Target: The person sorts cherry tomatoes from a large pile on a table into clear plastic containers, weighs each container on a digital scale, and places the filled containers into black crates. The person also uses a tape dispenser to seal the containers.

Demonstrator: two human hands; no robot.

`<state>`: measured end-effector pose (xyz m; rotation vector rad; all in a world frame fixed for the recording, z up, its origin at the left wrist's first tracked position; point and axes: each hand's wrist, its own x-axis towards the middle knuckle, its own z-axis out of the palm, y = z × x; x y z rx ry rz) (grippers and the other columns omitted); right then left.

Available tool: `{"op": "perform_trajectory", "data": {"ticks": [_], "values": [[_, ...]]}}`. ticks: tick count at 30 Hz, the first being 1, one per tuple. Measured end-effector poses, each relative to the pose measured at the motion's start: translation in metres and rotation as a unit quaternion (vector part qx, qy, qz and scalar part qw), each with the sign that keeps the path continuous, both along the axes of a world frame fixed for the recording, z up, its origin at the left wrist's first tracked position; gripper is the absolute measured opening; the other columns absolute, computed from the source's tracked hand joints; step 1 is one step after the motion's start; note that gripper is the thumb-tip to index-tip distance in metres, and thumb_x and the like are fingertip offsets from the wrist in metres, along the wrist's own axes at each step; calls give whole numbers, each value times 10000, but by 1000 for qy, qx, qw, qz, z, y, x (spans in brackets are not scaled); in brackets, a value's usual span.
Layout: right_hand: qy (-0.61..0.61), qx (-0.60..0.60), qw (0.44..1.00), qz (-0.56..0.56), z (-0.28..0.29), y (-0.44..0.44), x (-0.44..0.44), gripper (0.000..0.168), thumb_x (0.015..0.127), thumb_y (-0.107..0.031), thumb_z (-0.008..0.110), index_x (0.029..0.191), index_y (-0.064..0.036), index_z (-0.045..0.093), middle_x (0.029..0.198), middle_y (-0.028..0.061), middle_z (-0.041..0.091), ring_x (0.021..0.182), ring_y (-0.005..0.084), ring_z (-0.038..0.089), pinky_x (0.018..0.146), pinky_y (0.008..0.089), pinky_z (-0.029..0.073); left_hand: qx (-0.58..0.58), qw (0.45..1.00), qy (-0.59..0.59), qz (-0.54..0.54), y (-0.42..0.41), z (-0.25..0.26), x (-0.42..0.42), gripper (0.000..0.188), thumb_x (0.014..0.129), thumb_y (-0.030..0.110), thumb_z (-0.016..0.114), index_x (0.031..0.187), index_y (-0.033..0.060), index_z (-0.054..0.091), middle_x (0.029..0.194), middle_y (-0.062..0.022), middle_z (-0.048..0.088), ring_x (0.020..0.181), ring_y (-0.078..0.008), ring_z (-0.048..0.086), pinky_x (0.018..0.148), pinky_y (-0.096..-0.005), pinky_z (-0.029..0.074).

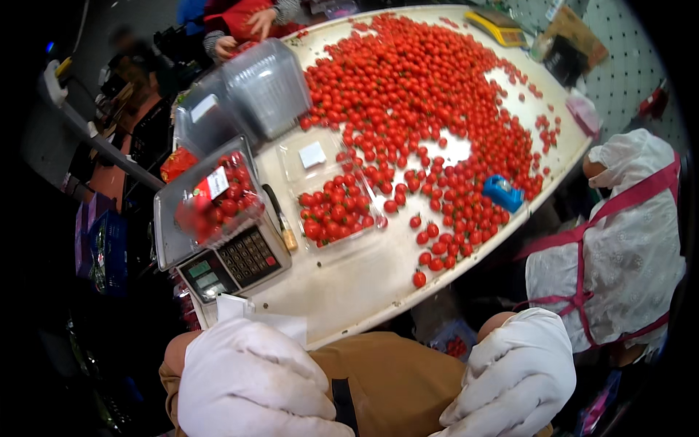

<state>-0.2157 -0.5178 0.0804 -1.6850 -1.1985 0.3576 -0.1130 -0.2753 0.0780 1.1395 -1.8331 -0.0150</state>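
Note:
My left hand [254, 377], in a white glove, lies against my brown clothing at the lower left. My right hand [510, 377], also in a white glove, is at the lower right. The fingers of both bend inward, and whether they hold anything is hidden. In front, a clear plastic clamshell box [377, 210] with its lid up holds cherry tomatoes [333, 210]. Another clear box of red fruit [235, 202], with a label, sits on a digital scale [246, 257]. A knife or similar tool with a pale end [286, 232] lies between scale and box.
Loose cherry tomatoes [415, 82] cover much of the white table [349, 289]. A blue tape dispenser [502, 193] sits among them. Stacked clear containers [267, 87] stand behind the scale. A yellow device [497, 28] lies at the back. One person's hands [262, 22] are behind; another person [617, 246] is at right.

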Motion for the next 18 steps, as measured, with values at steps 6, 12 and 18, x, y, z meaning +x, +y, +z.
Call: {"op": "perform_trajectory", "data": {"ticks": [6,12,18], "values": [[-107,146,965,-192,-31,-8,-28,232,724,-191,668,900,-41,692,787,36,620,583,152,556,475,266,422,-11,1000,20,22,-19,-16,-17,212,626,116,772,818,107,682,715,31,604,584,-91,537,542,-216,427],[-147,222,912,-313,-68,-14,-66,234,767,-182,641,896,9,680,805,66,615,618,153,576,501,265,433,57,996,12,-66,-46,-12,-13,210,648,159,751,849,128,696,704,33,595,603,-101,531,575,-223,441],[-37,358,895,-265,-91,-78,-39,267,907,-154,478,860,65,623,812,165,636,665,250,626,547,317,485,41,963,265,-35,-93,-42,21,276,797,347,649,753,75,677,611,19,556,530,-87,493,469,-201,374]]}}
